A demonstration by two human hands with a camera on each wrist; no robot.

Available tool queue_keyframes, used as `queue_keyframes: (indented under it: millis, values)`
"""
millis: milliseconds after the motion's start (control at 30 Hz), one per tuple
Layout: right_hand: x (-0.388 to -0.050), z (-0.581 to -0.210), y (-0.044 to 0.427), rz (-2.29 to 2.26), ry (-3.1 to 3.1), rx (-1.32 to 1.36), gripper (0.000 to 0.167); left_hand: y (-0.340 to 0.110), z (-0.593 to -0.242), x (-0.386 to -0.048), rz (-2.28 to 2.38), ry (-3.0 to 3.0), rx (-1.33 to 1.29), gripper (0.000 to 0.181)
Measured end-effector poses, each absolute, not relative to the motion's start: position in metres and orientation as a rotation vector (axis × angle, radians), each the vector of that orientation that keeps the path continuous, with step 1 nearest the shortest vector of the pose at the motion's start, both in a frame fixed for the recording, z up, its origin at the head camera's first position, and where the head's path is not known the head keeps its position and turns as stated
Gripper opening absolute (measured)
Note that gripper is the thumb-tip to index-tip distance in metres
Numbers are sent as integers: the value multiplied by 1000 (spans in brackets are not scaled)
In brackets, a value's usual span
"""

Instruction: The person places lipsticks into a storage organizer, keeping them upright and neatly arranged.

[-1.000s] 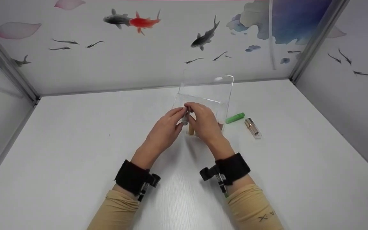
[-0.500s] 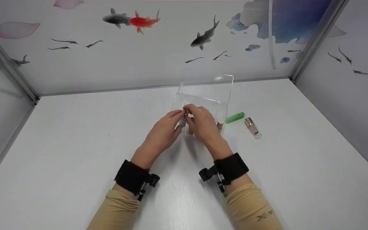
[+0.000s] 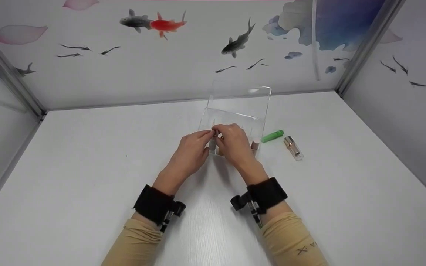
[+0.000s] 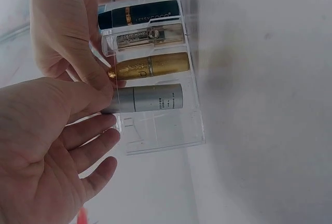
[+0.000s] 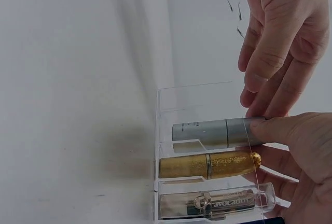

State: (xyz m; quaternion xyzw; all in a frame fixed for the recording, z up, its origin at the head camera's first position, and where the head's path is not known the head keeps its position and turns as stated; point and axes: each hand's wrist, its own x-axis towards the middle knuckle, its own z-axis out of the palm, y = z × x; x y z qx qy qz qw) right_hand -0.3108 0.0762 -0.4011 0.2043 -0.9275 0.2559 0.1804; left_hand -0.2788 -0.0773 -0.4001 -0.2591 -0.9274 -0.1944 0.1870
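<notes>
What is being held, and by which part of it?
The silver tube, pinched at its upper end by the right hand; whether the left hand grips it too is unclear.

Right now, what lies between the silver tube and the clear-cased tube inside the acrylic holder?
The gold tube sits between the silver tube and the clear-cased tube; both wrist views show it.
</notes>
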Motion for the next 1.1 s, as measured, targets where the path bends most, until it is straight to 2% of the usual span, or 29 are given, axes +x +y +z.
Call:
queue_keyframes:
  millis: [200, 1100]
  values:
    - [-311, -402, 76, 700, -2605, 585, 17, -78, -402, -277, -524, -2558, -750, 40]
    - [-311, -403, 74, 614, -2624, 589, 17, -77, -400, -278, -530, -2713, -722, 47]
